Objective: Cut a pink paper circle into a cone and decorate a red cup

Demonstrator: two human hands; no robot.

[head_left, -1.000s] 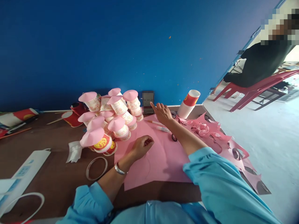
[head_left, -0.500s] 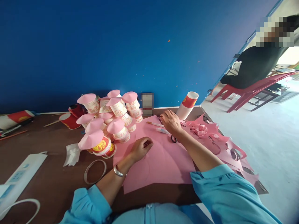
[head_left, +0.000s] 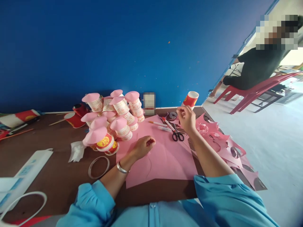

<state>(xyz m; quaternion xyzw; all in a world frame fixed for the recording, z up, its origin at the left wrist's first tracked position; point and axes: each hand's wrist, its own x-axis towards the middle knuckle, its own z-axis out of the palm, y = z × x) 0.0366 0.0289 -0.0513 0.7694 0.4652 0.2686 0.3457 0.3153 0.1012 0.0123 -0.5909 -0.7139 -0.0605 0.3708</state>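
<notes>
My left hand (head_left: 144, 147), with a silver bangle at its wrist, rests low over a large pink paper sheet (head_left: 163, 160), fingers curled closed. Whatever it may hold is hidden. In front of the stacked paper cups (head_left: 192, 97), my right hand (head_left: 187, 119) is raised with bent fingers drawn together. I cannot make out anything in its grasp. To its left are black-handled scissors (head_left: 178, 136), a red-capped pen (head_left: 167, 123), an orange-tipped pen (head_left: 156, 123), a clear capped tube (head_left: 164, 129) and a grey tape roll (head_left: 173, 115).
Several cups with pink paper cones (head_left: 119, 124) crowd the left of the sheet. Pink paper scraps (head_left: 220, 142) lie at right. A tape ring (head_left: 98, 167), white wrapper (head_left: 77, 151) and white bag (head_left: 30, 165) lie at left. A person sits on a red chair (head_left: 251, 91) beyond the wall.
My right hand has moved right, from above the pens to in front of the cups, uncovering the scissors, red-capped pen and tape roll. My left hand has hardly moved.
</notes>
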